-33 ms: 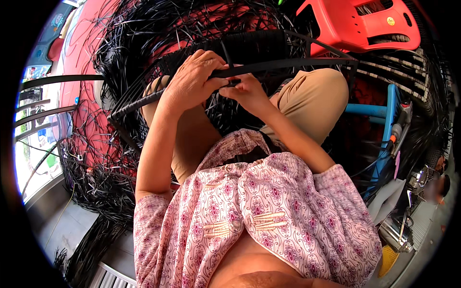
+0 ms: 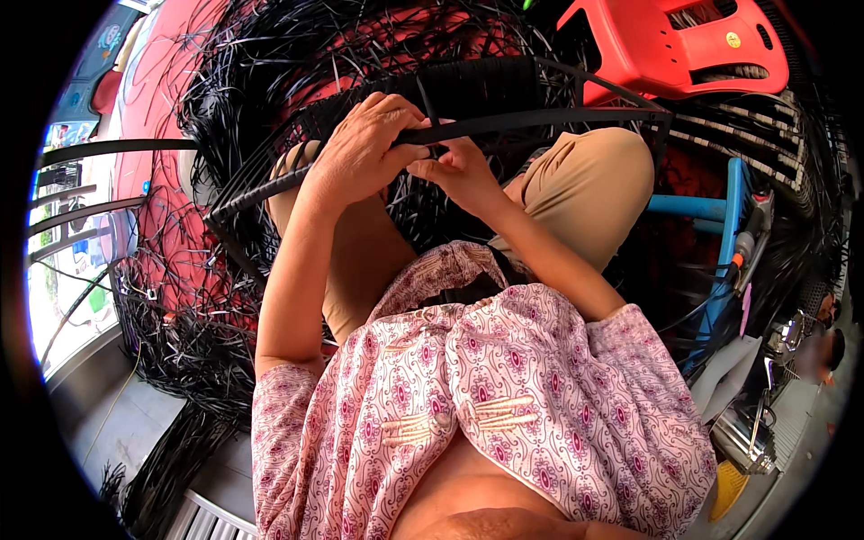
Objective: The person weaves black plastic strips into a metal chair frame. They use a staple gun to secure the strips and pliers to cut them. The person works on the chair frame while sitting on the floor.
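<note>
A black frame (image 2: pixel 540 119) with a long curved rail lies across my lap, its left end bound in coils of black plastic strip (image 2: pixel 265 192). My left hand (image 2: pixel 360 155) is closed over the rail near its middle, fingers over the far side and thumb on the near side. Just right of it, my right hand (image 2: pixel 463 178) is closed in a pinch below the rail, at the black strip being wound there. A short length of strip (image 2: pixel 424 97) rises beyond the rail between my hands. The pinched part is mostly hidden by my fingers.
Tangled black strips (image 2: pixel 193 333) cover the red floor mat (image 2: pixel 144 90) on the left and beyond the frame. A red plastic chair (image 2: pixel 666 45) stands far right. Nearer on the right are a blue stool (image 2: pixel 720 252), a grey-and-orange tool (image 2: pixel 745 245) and a metal container (image 2: pixel 742 436).
The fingertips of my right hand have shifted slightly left, closer to my left thumb. The frame and my left hand stay practically where they were.
</note>
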Tool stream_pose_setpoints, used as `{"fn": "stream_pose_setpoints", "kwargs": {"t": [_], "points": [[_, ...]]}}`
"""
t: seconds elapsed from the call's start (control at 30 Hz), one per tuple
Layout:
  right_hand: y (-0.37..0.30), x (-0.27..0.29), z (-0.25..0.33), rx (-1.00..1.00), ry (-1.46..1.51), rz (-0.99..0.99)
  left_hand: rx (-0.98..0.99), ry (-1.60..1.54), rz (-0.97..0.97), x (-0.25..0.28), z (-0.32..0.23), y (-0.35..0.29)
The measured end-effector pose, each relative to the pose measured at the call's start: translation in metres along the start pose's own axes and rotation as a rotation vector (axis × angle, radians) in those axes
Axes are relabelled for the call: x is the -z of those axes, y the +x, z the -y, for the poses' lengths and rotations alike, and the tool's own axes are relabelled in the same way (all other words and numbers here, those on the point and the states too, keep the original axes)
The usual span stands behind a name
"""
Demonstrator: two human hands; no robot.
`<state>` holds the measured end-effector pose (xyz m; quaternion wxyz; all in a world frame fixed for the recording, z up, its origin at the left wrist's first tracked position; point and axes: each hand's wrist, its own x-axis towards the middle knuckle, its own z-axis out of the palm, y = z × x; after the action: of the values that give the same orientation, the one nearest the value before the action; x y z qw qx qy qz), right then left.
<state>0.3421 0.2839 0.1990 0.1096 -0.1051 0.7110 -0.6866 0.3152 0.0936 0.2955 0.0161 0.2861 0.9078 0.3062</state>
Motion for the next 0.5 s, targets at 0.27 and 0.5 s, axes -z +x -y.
{"fn": "stream_pose_setpoints", "kwargs": {"t": [0.27,0.5], "points": [[-0.033,0.001,0.039,-0.135,0.014,0.107,-0.053,0.025,-0.040,0.003,-0.002,-0.010],[-0.064,0.037,0.140,-0.116,-0.095,0.463,-0.107,0.177,-0.216,-0.007,-0.008,-0.017]]}}
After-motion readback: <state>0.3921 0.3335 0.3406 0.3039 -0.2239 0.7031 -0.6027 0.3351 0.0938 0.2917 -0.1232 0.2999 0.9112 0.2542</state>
